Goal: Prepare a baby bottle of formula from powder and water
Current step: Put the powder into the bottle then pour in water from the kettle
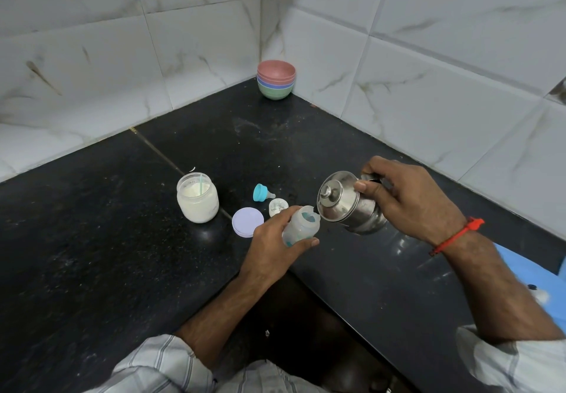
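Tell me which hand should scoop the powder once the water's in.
Probably left: holding the bottle, the left hand sits nearer the open powder jar, scoop inside. The right hand is farther, busy tilting the steel pot.

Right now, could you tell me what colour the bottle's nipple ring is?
Teal, seen in the head view: the nipple ring lies on the counter.
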Demonstrator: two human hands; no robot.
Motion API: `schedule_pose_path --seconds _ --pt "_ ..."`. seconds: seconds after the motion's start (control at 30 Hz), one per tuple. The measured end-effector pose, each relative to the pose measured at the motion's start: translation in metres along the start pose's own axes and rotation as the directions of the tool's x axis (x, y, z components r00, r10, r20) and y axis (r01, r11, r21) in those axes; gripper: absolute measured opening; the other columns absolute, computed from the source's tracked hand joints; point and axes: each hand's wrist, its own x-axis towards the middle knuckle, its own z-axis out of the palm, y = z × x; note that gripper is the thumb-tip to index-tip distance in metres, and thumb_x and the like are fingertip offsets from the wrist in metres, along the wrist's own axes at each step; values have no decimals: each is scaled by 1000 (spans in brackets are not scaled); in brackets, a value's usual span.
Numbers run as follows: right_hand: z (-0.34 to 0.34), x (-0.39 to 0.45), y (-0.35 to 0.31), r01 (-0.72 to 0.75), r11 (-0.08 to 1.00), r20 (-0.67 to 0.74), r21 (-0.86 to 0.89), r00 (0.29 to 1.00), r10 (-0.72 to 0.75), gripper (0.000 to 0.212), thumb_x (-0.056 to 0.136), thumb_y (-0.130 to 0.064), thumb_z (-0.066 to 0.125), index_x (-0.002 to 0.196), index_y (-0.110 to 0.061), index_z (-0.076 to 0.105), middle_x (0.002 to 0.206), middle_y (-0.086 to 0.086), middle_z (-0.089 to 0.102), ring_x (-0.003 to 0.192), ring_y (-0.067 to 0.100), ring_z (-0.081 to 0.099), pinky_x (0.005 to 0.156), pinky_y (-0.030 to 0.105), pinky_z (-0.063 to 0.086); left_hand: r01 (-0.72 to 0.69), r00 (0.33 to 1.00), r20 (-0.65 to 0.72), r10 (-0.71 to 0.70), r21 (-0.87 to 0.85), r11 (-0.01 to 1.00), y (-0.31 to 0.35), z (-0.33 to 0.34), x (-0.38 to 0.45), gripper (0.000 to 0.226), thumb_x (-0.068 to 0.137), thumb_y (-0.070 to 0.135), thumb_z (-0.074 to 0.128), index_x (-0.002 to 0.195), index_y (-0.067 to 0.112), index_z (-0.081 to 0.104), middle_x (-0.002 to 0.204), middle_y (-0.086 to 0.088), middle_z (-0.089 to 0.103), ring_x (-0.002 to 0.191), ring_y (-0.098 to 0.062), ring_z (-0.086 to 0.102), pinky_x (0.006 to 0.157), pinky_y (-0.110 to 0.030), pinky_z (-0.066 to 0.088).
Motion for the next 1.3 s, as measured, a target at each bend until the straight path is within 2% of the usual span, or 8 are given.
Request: schedule_pose_path --seconds 0.17,0.33,0.47,0.57,0.67,0.8,1.03,1.3 --pt "2 2 1 8 1000 -9 -4 1000 -8 17 97 -22 67 87 -9 60 67 -17 47 68 1 48 64 15 30 10 1000 7 -10 0 1000 -2 1 2 68 78 40 83 138 30 53 137 10 61 115 1 49 98 -14 44" --pt "2 3 2 10 1000 -3 -19 1000 -10 16 96 -20 68 87 -9 61 67 -17 47 68 0 47 64 14 30 24 1000 6 -24 14 1000 -6 2 3 69 78 42 82 139 32 53 138 12 60 113 2 48 85 5 31" --pt "2 4 3 26 999 -8 -21 1000 -26 17 97 -22 67 88 -9 62 68 -18 48 68 0 48 64 14 31 28 1000 13 -28 11 1000 -9 3 4 70 78 43 82 140 32 51 139 11 60 116 0 48 97 -17 40" --pt "4 5 4 38 999 -6 -10 999 -38 19 97 -27 65 88 -10 61 70 -18 49 71 1 50 65 15 32 23 999 23 -23 5 1000 -11 3 4 69 78 43 83 139 32 52 138 11 60 116 -1 50 98 -20 43" --pt "5 6 5 43 999 -9 0 999 -43 24 94 -35 59 87 -12 61 70 -19 49 71 0 50 66 14 32 27 999 19 -27 0 1000 -12 4 3 68 77 42 84 137 32 53 130 19 59 113 1 50 97 -15 43" --pt "4 7 4 56 998 -13 -16 998 -56 25 92 -35 57 86 -11 61 70 -18 49 68 11 48 66 14 32 32 999 16 -32 12 999 -13 4 3 67 76 40 84 136 31 54 128 20 58 110 3 48 78 9 32" --pt "3 8 5 63 998 -16 -17 998 -63 24 93 -36 57 86 -13 60 69 -20 46 70 -1 46 66 12 30 40 999 26 -40 -2 999 -15 5 2 69 76 41 84 137 32 53 136 12 61 116 1 49 97 -16 42" --pt "1 8 6 74 996 -10 -58 997 -74 19 94 -31 62 87 -13 61 73 -11 52 69 17 50 66 13 31 51 998 25 -51 3 999 -16 6 3 69 76 42 84 137 33 53 136 13 60 116 3 49 93 -6 36"
